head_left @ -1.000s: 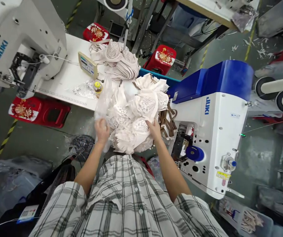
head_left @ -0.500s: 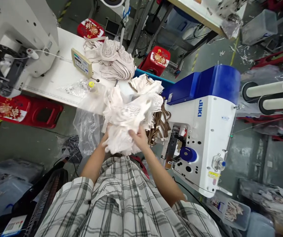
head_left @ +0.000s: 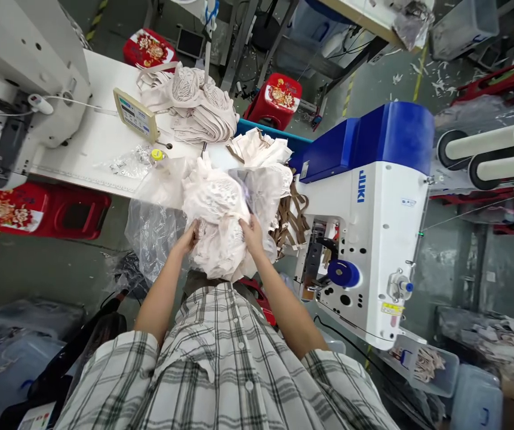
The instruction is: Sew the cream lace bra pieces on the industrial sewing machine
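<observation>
White tabletop [head_left: 91,140] — lace bundle [head_left: 216,206] between left fingers [head_left: 191,232] and right fingers [head_left: 246,230]

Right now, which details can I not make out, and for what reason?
In the head view:
Left hand: partly hidden behind the lace pieces.
Control panel: too small to read.
Left sewing machine: cut off by the picture's left edge.
Below the yellow cap: veiled by clear plastic.

Worn on the head, the camera looks forward and steeply down from the near side of the table [head_left: 89,137]. Nearest is the shirt [head_left: 221,364], this side of it; the left hand [head_left: 188,237] and right hand [head_left: 252,236], by its edge, come next; floor [head_left: 379,83] beyond it lies farther.
</observation>
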Tool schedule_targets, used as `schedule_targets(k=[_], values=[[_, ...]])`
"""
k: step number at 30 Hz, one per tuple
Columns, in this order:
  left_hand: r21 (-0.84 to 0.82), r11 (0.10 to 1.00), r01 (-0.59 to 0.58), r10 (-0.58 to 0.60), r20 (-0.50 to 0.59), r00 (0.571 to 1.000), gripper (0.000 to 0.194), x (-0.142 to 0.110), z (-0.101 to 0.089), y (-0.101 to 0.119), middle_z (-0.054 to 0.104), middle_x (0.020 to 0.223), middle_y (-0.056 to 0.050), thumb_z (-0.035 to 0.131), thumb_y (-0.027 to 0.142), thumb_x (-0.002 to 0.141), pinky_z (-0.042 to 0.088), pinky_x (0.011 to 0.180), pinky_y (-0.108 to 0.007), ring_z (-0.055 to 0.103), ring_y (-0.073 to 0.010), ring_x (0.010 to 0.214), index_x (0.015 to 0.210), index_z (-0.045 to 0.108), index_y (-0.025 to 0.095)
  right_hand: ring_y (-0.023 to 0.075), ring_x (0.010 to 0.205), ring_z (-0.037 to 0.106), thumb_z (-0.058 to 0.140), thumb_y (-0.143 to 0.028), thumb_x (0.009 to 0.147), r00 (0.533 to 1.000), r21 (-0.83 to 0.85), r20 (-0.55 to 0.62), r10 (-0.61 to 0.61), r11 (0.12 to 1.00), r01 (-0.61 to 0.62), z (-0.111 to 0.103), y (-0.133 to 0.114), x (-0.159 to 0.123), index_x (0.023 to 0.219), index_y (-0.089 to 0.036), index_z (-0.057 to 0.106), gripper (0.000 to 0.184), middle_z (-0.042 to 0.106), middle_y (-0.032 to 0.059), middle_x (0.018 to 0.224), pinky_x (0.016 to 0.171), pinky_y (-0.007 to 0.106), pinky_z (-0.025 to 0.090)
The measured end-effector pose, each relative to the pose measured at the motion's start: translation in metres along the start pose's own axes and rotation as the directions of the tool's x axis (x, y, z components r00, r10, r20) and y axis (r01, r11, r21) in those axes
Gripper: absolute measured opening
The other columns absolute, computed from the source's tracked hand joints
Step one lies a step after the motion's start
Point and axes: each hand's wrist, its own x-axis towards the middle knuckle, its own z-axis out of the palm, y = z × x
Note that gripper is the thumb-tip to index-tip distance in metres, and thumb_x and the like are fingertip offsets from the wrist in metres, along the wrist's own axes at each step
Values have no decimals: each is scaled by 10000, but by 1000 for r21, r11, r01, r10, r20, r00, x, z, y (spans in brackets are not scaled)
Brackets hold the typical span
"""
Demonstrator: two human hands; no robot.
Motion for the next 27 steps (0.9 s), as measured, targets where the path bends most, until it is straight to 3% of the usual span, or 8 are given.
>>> schedule_targets(k=[4, 10, 14, 17, 20, 22, 24, 27], values=[[-15, 1000, -3, 4, 93, 996, 634, 6, 6, -2, 749, 1060, -160, 661, 648, 835, 575, 902, -402, 708, -279, 1009, 1202, 663, 132, 307, 1258, 558, 450, -442, 924, 1000, -117, -17, 7, 993, -9, -16, 3, 19, 1324, -150, 507, 499, 595, 181, 1370, 1095, 495, 419], [21, 986, -166, 163, 122, 979, 753, 0, 24, 18, 687, 1316, -127, 894, 496, 638, 459, 1108, -381, 600, -299, 1282, 1279, 649, 187, 365, 1267, 554, 557, -394, 862, 995, -248, 97, 22, 969, 3, 23, -4, 31, 1278, -158, 521, 481, 609, 200, 1339, 1099, 549, 408], [76, 980, -184, 179, 69, 981, 747, 4, 31, 26, 683, 1327, -108, 955, 364, 558, 388, 1163, -358, 538, -280, 1359, 1230, 680, 192, 385, 1245, 570, 631, -420, 813, 983, -267, 170, 72, 963, -25, 37, 1, 21, 1297, -143, 515, 570, 608, 211, 1344, 1073, 543, 442], [97, 991, -89, 83, 60, 995, 568, 13, 31, 26, 746, 1170, -146, 907, 402, 643, 474, 1080, -425, 657, -304, 1197, 1105, 719, 130, 345, 1276, 563, 646, -437, 807, 967, -238, 241, 82, 971, -23, 33, 7, 18, 1340, -153, 517, 617, 602, 176, 1383, 1099, 482, 441], [96, 995, -24, 16, 80, 997, 411, 20, 30, 28, 755, 1105, -122, 756, 435, 838, 530, 1001, -476, 716, -248, 1039, 1095, 704, 119, 310, 1303, 557, 558, -524, 877, 957, -209, 267, 112, 976, -57, 27, 10, 21, 1382, -184, 509, 610, 580, 141, 1430, 1116, 460, 433], [82, 996, -26, 18, 93, 996, 418, 20, 30, 31, 756, 1093, -111, 742, 445, 853, 531, 1007, -446, 711, -229, 1043, 1129, 694, 135, 319, 1351, 517, 523, -570, 894, 959, -205, 248, 137, 975, -86, 27, 9, 24, 1404, -191, 487, 636, 547, 146, 1466, 1145, 482, 397], [65, 998, -27, 19, 117, 993, 493, 19, 31, 34, 768, 1035, -127, 785, 484, 798, 535, 995, -410, 708, -262, 1052, 1130, 702, 129, 323, 1377, 489, 521, -577, 898, 964, -203, 226, 142, 974, -96, 31, 4, 25, 1412, -190, 465, 646, 531, 159, 1475, 1157, 484, 379], [49, 999, -20, 11, 172, 985, 485, 13, 31, 37, 769, 988, -142, 712, 512, 859, 539, 968, -404, 698, -297, 1048, 1108, 708, 96, 327, 1298, 554, 503, -581, 919, 973, -195, 200, 118, 978, -79, 37, -11, 16, 1402, -168, 439, 638, 564, 187, 1416, 1089, 476, 444]])
